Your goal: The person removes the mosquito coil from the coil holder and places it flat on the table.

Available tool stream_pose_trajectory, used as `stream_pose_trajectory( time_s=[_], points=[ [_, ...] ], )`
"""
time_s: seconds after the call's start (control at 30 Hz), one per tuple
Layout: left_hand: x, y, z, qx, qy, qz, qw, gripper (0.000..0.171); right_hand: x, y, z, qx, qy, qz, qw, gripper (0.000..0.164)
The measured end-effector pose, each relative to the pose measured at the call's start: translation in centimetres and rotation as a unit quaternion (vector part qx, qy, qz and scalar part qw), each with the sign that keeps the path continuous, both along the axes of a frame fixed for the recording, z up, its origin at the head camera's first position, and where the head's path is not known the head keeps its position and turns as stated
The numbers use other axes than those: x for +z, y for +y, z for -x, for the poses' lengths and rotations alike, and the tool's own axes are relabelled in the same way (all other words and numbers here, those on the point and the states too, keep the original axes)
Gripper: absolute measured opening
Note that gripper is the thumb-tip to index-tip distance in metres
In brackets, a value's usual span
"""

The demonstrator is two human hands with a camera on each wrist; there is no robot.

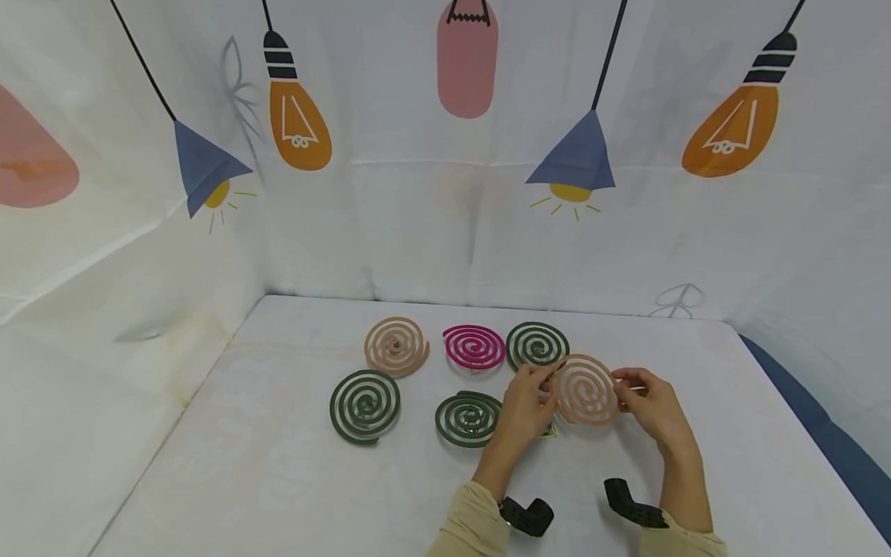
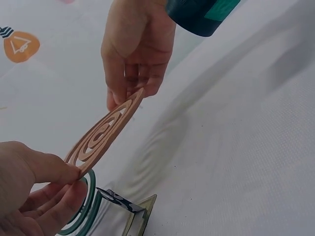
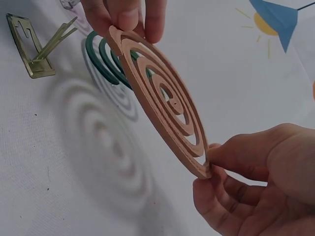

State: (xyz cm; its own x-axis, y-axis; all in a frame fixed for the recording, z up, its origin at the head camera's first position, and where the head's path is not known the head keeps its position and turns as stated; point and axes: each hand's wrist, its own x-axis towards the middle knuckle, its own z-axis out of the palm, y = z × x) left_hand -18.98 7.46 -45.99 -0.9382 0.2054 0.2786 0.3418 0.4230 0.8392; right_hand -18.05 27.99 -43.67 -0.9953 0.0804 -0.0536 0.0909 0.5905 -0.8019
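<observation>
A tan mosquito coil (image 1: 585,392) is held off the table, tilted, between both hands. My left hand (image 1: 522,408) pinches its left rim between thumb and fingers; my right hand (image 1: 653,406) pinches the opposite rim. In the right wrist view the coil (image 3: 158,125) casts a spiral shadow on the table below. Close beneath the left hand lies a small folded metal stand (image 3: 43,69), mostly hidden in the head view. A dark green coil (image 1: 532,344) lies just behind the held coil, and another green coil (image 1: 468,419) is left of my left hand.
Farther left on the white table (image 1: 230,464) lie a magenta coil (image 1: 475,346), a tan coil (image 1: 397,346) and a dark green coil (image 1: 365,406). A white curtain (image 1: 418,232) printed with lamps hangs behind the table. Black wrist devices (image 1: 527,516) sit on both forearms.
</observation>
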Motion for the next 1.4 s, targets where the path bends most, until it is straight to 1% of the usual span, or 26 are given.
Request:
stream_pose_trajectory(
  time_s=[0.17, 0.3, 0.4, 0.6, 0.83, 0.97, 1.07, 1.2, 1.27, 1.4],
  points=[
    [-0.1, 0.2, -0.1, 0.011, 0.002, 0.017, 0.9998, 0.048, -0.1, 0.1, 0.0, 0.001, -0.001, -0.007, 1.000, 0.033],
    [-0.2, 0.4, -0.2, 0.011, 0.002, 0.020, 0.9997, 0.046, -0.2, 0.2, -0.1, 0.000, -0.005, -0.016, 1.000, 0.033],
    [-0.2, 0.6, -0.3, 0.012, 0.006, 0.033, 0.9994, 0.043, -0.3, 0.3, -0.1, -0.001, -0.006, -0.022, 1.000, 0.033],
    [-0.4, 0.7, -0.4, 0.020, 0.024, 0.065, 0.9974, 0.039, -0.4, 0.6, -0.2, 0.004, -0.007, -0.030, 1.000, 0.034],
    [-0.7, 0.9, -0.6, 0.035, 0.042, 0.107, 0.9928, 0.038, -0.6, 0.7, -0.2, 0.009, -0.012, -0.033, 0.999, 0.033],
    [-0.9, 1.0, -0.6, 0.031, 0.058, 0.115, 0.9912, 0.043, -0.5, 0.8, -0.3, 0.013, -0.012, -0.034, 0.999, 0.033],
    [-1.0, 1.1, -0.7, 0.025, 0.070, 0.112, 0.9909, 0.046, -0.5, 0.9, -0.4, 0.016, -0.015, -0.035, 0.999, 0.033],
    [-1.1, 1.3, -0.8, 0.016, 0.076, 0.109, 0.9910, 0.045, -0.6, 1.2, -0.4, 0.017, -0.012, -0.041, 0.999, 0.033],
    [-1.1, 1.4, -0.8, 0.014, 0.075, 0.116, 0.9903, 0.044, -0.7, 1.4, -0.3, 0.016, -0.011, -0.046, 0.999, 0.034],
    [-1.1, 1.6, -0.9, 0.018, 0.078, 0.142, 0.9866, 0.043, -0.9, 1.6, -0.3, 0.013, -0.011, -0.059, 0.998, 0.033]
  ],
)
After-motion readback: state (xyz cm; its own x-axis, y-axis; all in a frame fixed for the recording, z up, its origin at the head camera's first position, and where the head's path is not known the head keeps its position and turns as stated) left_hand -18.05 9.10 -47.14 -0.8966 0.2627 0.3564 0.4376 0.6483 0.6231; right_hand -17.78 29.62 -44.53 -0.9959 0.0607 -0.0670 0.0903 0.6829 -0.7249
